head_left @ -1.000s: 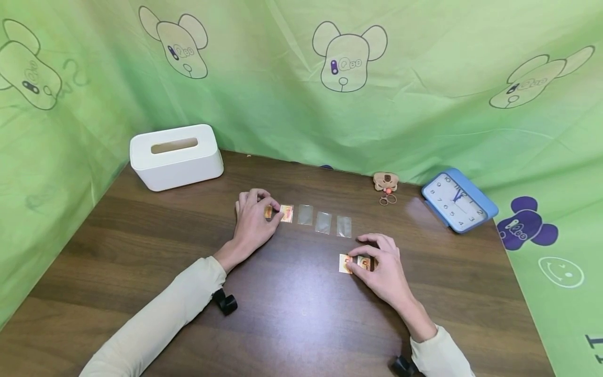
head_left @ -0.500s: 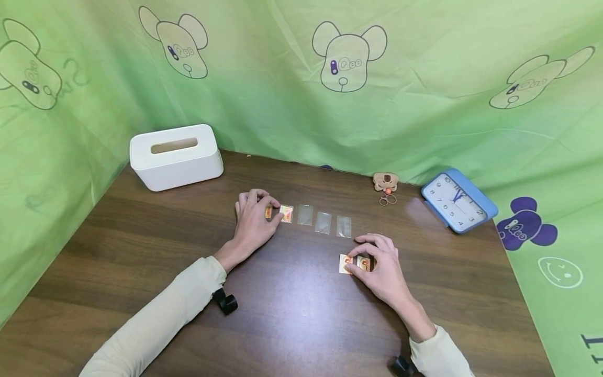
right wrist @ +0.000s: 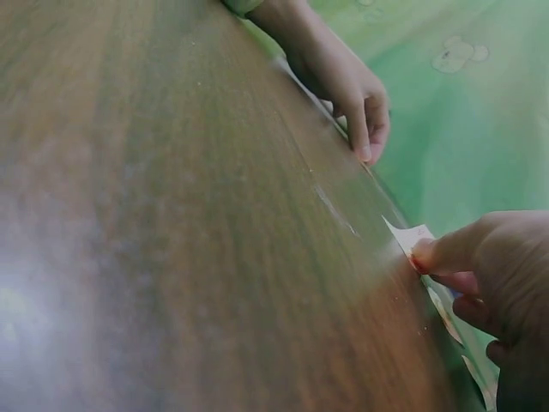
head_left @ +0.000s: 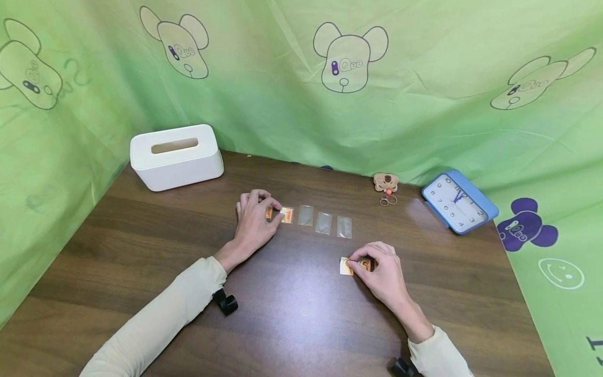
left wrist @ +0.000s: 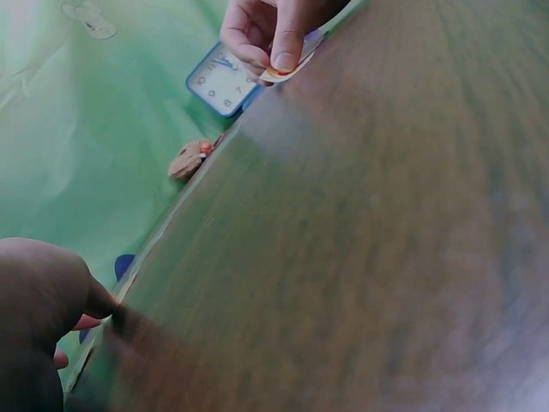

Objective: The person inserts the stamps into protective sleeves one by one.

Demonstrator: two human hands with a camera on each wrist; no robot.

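The right hand (head_left: 383,272) pinches a small printed card (head_left: 346,266) between thumb and forefinger, the card tilted at the table's surface. At least one more card (head_left: 365,264) lies just beside it, partly covered by the fingers. The left hand (head_left: 254,220) has its thumb and forefinger close together at the left edge of an orange-and-white card (head_left: 287,215); whether they grip or merely press it cannot be told, nor whether it sits inside a sleeve. Another orange piece (head_left: 269,212) shows behind these fingers. Rightward run three clear plastic sleeves (head_left: 323,223), the wood visible through them. Farther back on the table (head_left: 282,314) stand a white tissue box (head_left: 176,157), its contents indiscernible through the slot, an animal-face keychain (head_left: 386,183) and a blue clock (head_left: 459,201).
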